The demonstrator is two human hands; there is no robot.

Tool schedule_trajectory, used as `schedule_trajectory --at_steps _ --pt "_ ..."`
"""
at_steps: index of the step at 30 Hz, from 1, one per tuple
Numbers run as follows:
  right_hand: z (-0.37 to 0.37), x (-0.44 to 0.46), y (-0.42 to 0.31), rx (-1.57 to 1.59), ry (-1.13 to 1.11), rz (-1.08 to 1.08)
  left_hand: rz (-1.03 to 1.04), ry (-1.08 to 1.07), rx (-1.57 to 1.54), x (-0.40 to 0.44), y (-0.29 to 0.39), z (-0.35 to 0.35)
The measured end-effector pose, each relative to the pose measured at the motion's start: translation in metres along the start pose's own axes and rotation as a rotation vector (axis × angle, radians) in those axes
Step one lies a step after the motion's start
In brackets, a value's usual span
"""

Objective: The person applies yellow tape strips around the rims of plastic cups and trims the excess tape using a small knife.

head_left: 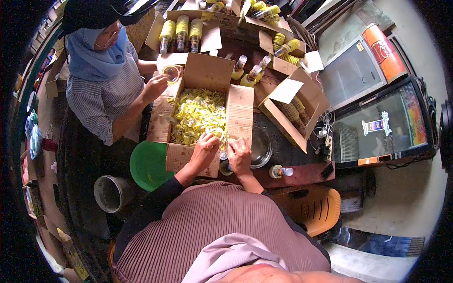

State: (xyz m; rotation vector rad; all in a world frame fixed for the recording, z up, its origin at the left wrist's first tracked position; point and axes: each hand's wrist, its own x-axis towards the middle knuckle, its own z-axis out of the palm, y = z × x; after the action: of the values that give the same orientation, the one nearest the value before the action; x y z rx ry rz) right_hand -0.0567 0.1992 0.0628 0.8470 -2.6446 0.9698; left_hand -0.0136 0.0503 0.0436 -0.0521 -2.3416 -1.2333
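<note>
At left, a co-worker (101, 96) sits near the green basin (146, 166). Next is the open cardboard box (159, 120), and the yellow pieces (198, 112) lie inside it in a heap. Above its near edge, the left hand (205, 150) has bent fingers; the right hand (240, 153), just beside, also. I cannot tell what they pinch. Further right, one small bottle (279, 171) stands on the bench (304, 175).

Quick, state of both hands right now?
Left hand: closed, fingers curled; anything pinched is too small to tell.
Right hand: closed, fingers curled; whether it holds anything cannot be told.
</note>
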Motion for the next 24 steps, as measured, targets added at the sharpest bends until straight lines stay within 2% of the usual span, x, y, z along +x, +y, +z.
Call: schedule_trajectory --at_steps 1,2,3,5,6,7,13,15,20,24 --pt "0.002 0.002 0.001 0.000 0.009 -0.027 0.026 -0.013 0.006 -0.001 -0.001 0.001" --pt "0.003 0.006 0.003 0.028 -0.011 0.041 0.052 -0.026 0.013 -0.004 -0.004 0.002" --pt "0.005 0.009 0.006 0.028 -0.012 0.040 0.206 -0.062 0.025 -0.003 -0.003 0.004" --pt "0.013 0.011 0.020 0.031 -0.038 0.158 0.152 -0.045 -0.048 -0.008 0.002 0.007" --pt "0.015 0.015 0.019 0.204 0.016 0.233 0.096 -0.046 -0.029 -0.005 0.004 0.002" --pt "0.012 0.016 0.019 0.240 0.033 0.254 0.039 -0.048 -0.011 -0.003 0.004 -0.003" --pt "0.000 0.001 0.004 0.283 0.036 0.200 -0.019 0.022 0.022 0.000 0.001 -0.010" --pt "-0.003 -0.006 0.000 0.133 0.082 0.048 -0.032 0.034 0.029 0.001 0.001 -0.009" --pt "0.002 -0.010 0.006 0.010 0.056 -0.045 -0.036 0.007 0.001 -0.002 -0.001 -0.002" --pt "0.010 -0.002 0.003 0.031 0.014 0.043 0.000 -0.010 0.031 -0.002 -0.008 -0.002"
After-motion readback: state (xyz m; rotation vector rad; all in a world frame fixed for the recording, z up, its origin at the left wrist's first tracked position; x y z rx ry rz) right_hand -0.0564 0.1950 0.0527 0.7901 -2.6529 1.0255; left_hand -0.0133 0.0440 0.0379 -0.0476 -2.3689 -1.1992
